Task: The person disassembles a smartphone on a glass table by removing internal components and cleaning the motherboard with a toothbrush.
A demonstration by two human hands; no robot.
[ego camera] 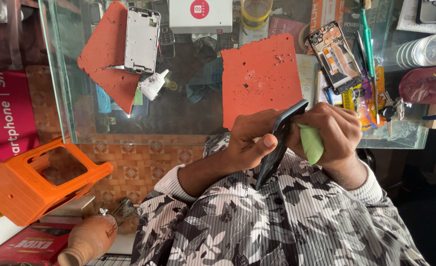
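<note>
a dark phone panel (279,143) stands on edge above the person's lap, just in front of the glass counter (60,98), pinched between two hands. the left hand (250,140) is closed around its near edge, thumb pressed flat on the face. the right hand (333,135) is curled shut on a pale green cloth (310,143), held against the panel's far side. by the look of it the step in hand is wiping the panel clean; a further pass would call for a steady left grip while the cloth slides along the surface, and a turn of the panel to reach the other face.

on the counter, just beyond the hands, lies an orange mat (262,79) dotted with small screws, touching nothing of the panel. to its right sits a stripped phone frame (335,56), beside a green-handled brush (368,44) and a clutter of tools. a second orange mat (107,59) lies well to the left, with a silver phone frame (141,39) on it and a small white glue bottle (154,84) at its edge. an orange plastic stool (35,182) and a clay pot (87,239) stand on the floor at left, well apart.

nothing blocks the hands; the screws on the near mat are the one thing a stray elbow or cloth could scatter.
</note>
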